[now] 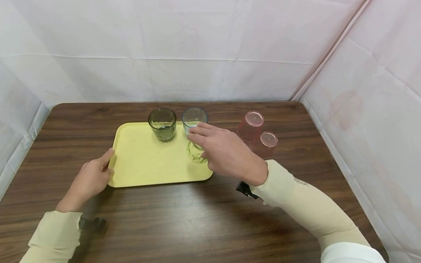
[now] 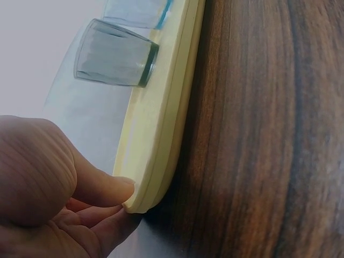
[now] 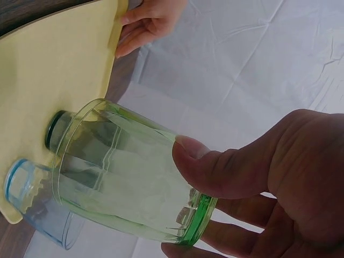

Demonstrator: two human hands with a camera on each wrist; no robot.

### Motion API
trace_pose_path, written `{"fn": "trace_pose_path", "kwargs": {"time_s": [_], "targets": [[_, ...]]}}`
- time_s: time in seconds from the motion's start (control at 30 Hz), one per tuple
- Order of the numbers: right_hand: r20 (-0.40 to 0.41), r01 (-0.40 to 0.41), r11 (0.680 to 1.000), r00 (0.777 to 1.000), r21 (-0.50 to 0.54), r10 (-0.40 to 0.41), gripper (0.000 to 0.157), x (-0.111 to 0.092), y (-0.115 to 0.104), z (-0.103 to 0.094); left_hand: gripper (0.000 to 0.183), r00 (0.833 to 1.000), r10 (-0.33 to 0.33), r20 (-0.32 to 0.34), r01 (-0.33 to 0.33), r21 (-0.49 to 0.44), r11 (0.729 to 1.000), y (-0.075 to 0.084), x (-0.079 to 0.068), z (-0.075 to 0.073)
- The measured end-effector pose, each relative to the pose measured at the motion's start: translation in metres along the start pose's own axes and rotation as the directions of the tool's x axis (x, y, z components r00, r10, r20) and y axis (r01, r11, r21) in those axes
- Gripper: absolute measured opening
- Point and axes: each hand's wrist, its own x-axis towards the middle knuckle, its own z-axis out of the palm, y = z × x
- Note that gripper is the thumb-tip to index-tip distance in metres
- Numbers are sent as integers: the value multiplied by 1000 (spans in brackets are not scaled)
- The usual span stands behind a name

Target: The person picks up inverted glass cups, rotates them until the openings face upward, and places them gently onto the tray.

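Observation:
My left hand (image 1: pixel 92 179) pinches the left edge of a yellow tray (image 1: pixel 141 164), thumb on top and fingers below, as the left wrist view shows. My right hand (image 1: pixel 227 151) holds a clear green glass (image 3: pixel 129 177) by its thick base, over the tray's right part. The green glass is upside down, its rim toward the tray; in the head view the hand partly covers it. A grey-green glass (image 1: pixel 162 124) stands upright at the tray's back. Right of it is an upright pale blue glass (image 1: pixel 194 116), partly hidden by the right hand.
Two pink glasses, a rear one (image 1: pixel 251 126) and a front one (image 1: pixel 268 142), stand upside down on the wooden table (image 1: pixel 184 226), right of the tray. White cloth (image 1: pixel 187 44) hangs behind the table and along its sides.

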Motion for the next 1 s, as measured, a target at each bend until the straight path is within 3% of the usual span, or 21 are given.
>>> {"fn": "trace_pose_path", "kwargs": {"time_s": [0.2, 0.53, 0.8, 1.0], "targets": [[-34, 47, 999, 998, -8, -47, 44, 4, -4, -1, 67, 1000, 3, 5, -3, 9, 1000, 0, 1, -1], [-14, 86, 996, 996, -6, -86, 50, 14, -16, -2, 70, 1000, 3, 26, -4, 37, 999, -1, 0, -2], [37, 81, 996, 996, 31, -82, 56, 24, -21, -1, 84, 999, 32, 43, -35, 56, 998, 0, 1, -3], [29, 132, 991, 991, 22, -133, 57, 30, -26, 0, 90, 998, 40, 50, -43, 68, 997, 1, 1, -4]]}}
